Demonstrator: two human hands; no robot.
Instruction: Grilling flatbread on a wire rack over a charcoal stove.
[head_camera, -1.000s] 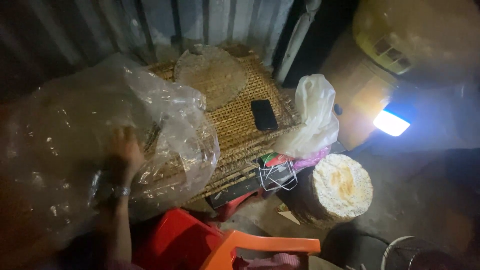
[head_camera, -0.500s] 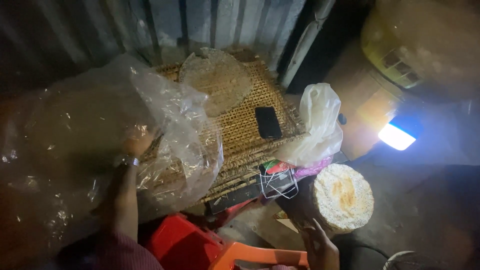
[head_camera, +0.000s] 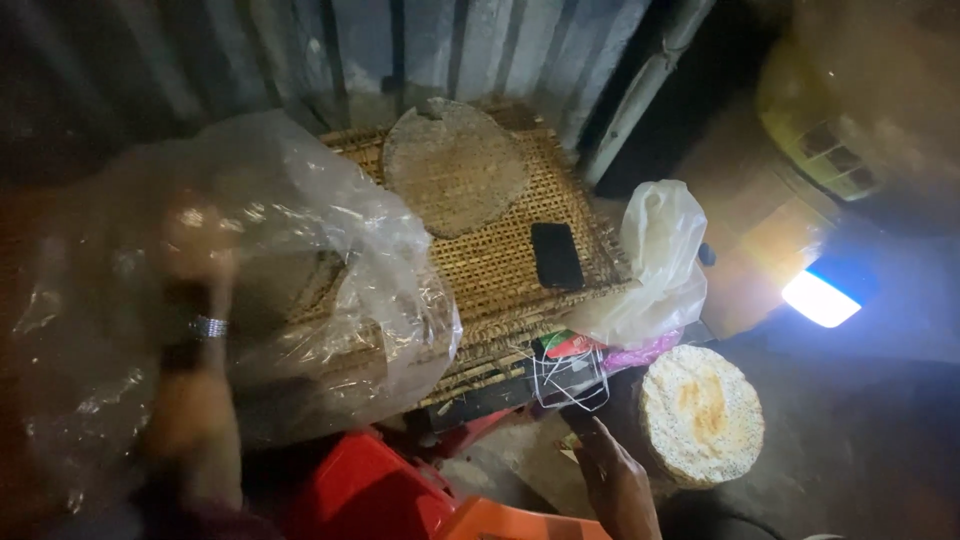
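My left hand (head_camera: 195, 240) reaches deep inside a large clear plastic bag (head_camera: 330, 230) that lies on a woven bamboo mat (head_camera: 500, 260); the hand is blurred, so whether it grips anything inside is unclear. A bracelet sits on that wrist. My right hand (head_camera: 615, 480) hangs low at the bottom, fingers apart and holding nothing, just left of a stack of round speckled rice crackers (head_camera: 700, 415). One flat round cracker (head_camera: 455, 165) rests on the mat's far end.
A black phone (head_camera: 556, 255) lies on the mat. A white plastic bag (head_camera: 655, 265) stands at the mat's right edge above small packets and wire (head_camera: 570, 365). A red plastic stool (head_camera: 380, 495) is below. A bright lamp (head_camera: 820, 298) shines at right. Corrugated metal wall behind.
My left hand has pushed further up into the clear bag. My right hand has come into view at the bottom beside the cracker stack.
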